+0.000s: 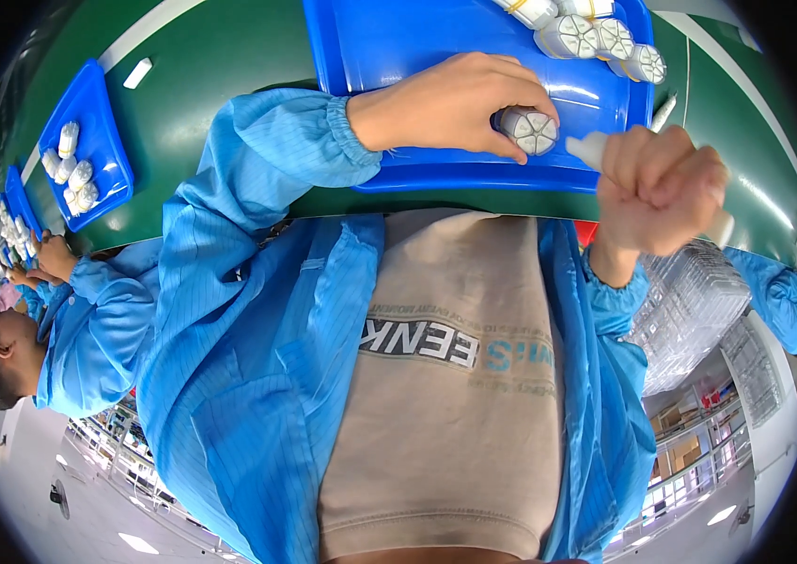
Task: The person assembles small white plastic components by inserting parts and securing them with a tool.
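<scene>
My left hand (pixel 469 101) curls its fingers and thumb around a round bundle of white wedge-ended pieces (pixel 532 133), low over the blue tray (pixel 398 169). To its right, my right hand (pixel 662 188) makes a fist around a slim white piece (pixel 588 150), slightly blurred, whose two ends stick out on either side. That hand is above the tray's right edge, apart from the bundle. At the tray's far right lie several similar white bundles (pixel 572 38), some with yellow bands around them.
The tray rests on a green table (pixel 220 56). One loose white piece (pixel 138 73) lies to the left, another (pixel 664 111) beside the tray's right edge. A second blue tray (pixel 115 155) holds several bundles. A co-worker's hand (pixel 55 256) is farther left. Clear plastic-wrapped stacks (pixel 685 315) stand at right.
</scene>
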